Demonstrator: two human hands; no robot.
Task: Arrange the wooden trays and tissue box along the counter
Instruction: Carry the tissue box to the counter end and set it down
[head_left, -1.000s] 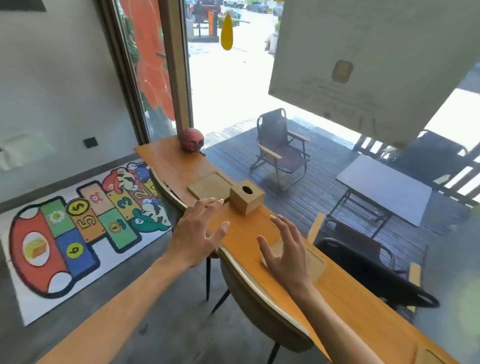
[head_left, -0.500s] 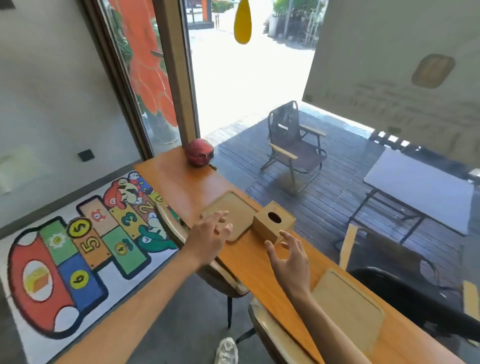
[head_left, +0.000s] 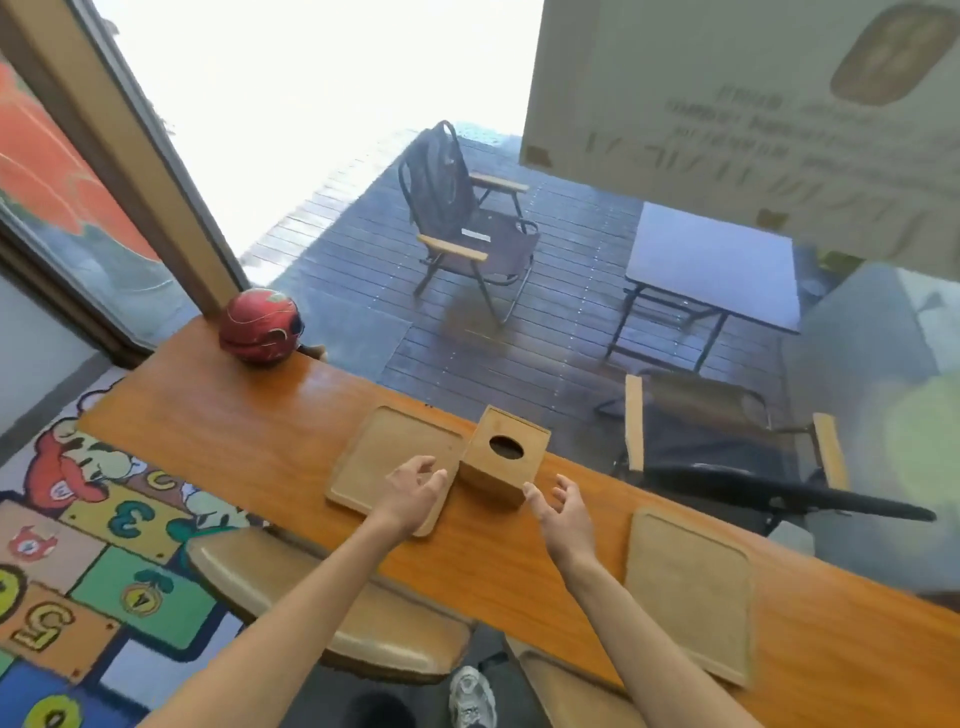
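**Both hands close in on the tissue box**

At the centre of the frame the tissue box (head_left: 505, 456), a wooden cube with a round hole in its top, stands on the long orange-brown desk (head_left: 249, 415), its left side touching or just beside the left tray (head_left: 387, 457). The right tray (head_left: 688, 590) lies flat toward the lower right, well apart from the box, with bare desk between them.

The left hand (head_left: 415, 491) hovers over the near right corner of the left tray, fingers loosely curled and spread, holding nothing. The right hand (head_left: 563, 512) is wide, palm turned inward toward the box's near right corner; whether a fingertip touches the wood cannot be told. The two hands bracket the box from either side, which reads as the approach to a two-handed lift or slide, a sensible hold for a square, smooth-sided thing.

A red helmet (head_left: 260, 325) sits at the desk's far left end, in the upper left of the frame, out of the way. Stool seats (head_left: 332, 618) are tucked below the near edge.

As a judgement, spacing the box evenly between the trays looks like the step in hand.
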